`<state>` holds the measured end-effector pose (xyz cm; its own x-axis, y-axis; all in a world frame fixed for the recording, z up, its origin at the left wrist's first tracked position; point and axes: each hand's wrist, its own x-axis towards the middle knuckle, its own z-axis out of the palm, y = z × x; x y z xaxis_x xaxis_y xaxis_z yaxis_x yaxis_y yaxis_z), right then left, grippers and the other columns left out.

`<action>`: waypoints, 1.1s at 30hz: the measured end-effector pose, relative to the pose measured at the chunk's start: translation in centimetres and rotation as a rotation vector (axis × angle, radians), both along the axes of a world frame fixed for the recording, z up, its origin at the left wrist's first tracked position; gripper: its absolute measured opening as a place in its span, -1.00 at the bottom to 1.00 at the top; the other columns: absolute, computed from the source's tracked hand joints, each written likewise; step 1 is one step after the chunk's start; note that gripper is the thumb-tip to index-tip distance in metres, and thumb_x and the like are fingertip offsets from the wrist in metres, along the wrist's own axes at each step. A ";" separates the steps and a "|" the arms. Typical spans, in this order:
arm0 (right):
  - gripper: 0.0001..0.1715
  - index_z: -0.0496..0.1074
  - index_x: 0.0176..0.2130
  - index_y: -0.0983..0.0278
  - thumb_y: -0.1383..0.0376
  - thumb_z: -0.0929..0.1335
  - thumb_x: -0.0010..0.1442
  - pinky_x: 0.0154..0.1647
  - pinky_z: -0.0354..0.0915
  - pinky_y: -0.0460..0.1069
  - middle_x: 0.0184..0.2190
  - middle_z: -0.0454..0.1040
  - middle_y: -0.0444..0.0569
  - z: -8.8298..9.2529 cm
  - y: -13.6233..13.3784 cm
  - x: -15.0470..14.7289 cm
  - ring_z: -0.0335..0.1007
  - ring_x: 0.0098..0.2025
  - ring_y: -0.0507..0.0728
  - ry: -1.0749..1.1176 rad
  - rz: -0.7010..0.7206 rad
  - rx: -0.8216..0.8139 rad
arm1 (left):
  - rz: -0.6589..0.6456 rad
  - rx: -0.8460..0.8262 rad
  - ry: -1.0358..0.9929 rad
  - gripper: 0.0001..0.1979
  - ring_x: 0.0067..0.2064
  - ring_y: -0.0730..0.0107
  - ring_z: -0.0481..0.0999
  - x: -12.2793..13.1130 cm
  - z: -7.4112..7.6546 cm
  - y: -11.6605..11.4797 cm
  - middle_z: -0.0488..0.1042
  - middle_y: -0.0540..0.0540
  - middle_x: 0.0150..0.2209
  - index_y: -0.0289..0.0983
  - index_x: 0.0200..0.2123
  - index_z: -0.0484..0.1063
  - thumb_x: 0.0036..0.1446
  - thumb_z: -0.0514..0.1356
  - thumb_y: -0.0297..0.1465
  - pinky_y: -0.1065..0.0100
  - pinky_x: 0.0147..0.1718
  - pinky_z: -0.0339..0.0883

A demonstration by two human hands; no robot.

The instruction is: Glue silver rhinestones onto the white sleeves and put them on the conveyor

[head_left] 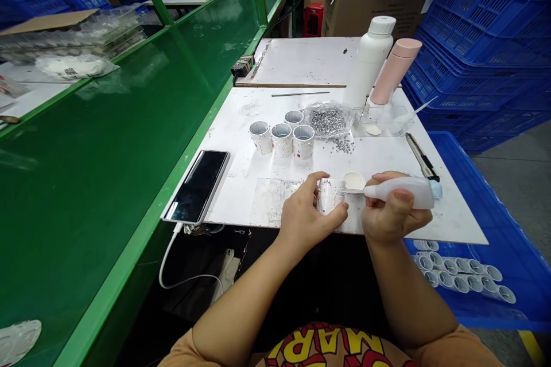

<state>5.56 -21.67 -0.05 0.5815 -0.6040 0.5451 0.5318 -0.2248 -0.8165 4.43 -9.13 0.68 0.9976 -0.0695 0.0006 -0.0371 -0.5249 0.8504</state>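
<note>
My left hand (pixel 310 218) grips a white cup (pixel 330 195) lying on its side, its surface dotted with silver rhinestones. My right hand (pixel 394 209) is shut around a white squeeze bottle (pixel 402 192), whose thin nozzle reaches the top of that cup. A small round lid (pixel 354 181) holding white paste stands just beyond the nozzle. Several upright white cups (pixel 282 139) stand farther up the white work board (pixel 241 183). Behind them lies a plastic bag of silver rhinestones (pixel 328 120), with loose stones (pixel 344 146) spilled beside it.
A phone (pixel 197 186) on a white cable lies left of the board, beside a green conveyor belt (pixel 107 155). A white bottle (pixel 374 57), pink flask (pixel 394 69) and transparent tray (pixel 383 120) stand at the back. Cups lie in a blue crate (pixel 460 272) at lower right.
</note>
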 end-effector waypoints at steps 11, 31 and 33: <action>-0.57 0.48 -0.47 0.30 0.03 0.31 0.19 -0.71 0.08 -0.03 -0.71 0.28 -0.15 -0.3 0.0 0.3 0.12 -0.75 0.00 -0.041 -0.028 -0.019 | -0.006 0.006 0.022 -0.43 -0.38 0.39 0.38 0.0 0.2 0.1 0.41 0.05 -0.37 -0.09 0.06 0.31 -0.06 0.29 -0.18 0.38 -0.38 0.21; -0.51 0.42 -0.40 0.32 -0.03 0.25 0.23 -0.79 0.04 -0.09 -0.77 0.17 -0.22 1.1 -0.6 1.4 0.07 -0.77 0.01 -0.096 0.161 0.396 | -0.113 -0.765 0.224 -0.37 -0.23 0.39 0.48 0.8 -1.0 1.6 0.42 -0.12 -0.13 -0.21 0.08 0.08 0.05 0.32 -0.20 0.35 -0.22 0.36; -0.52 0.43 -0.40 0.32 -0.01 0.25 0.24 -0.79 0.04 -0.09 -0.77 0.18 -0.22 1.0 -0.4 1.4 0.08 -0.77 0.01 -0.105 0.169 0.377 | -0.154 -0.821 0.254 -0.36 -0.23 0.40 0.48 1.0 -0.8 1.9 0.42 -0.11 -0.14 -0.22 0.14 0.06 0.09 0.29 -0.21 0.37 -0.24 0.36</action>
<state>6.95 -22.12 0.95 0.6422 -0.6737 0.3657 0.6203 0.1765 -0.7642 5.39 -7.24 -0.12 0.9538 -0.2791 -0.1113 0.1848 0.2527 0.9497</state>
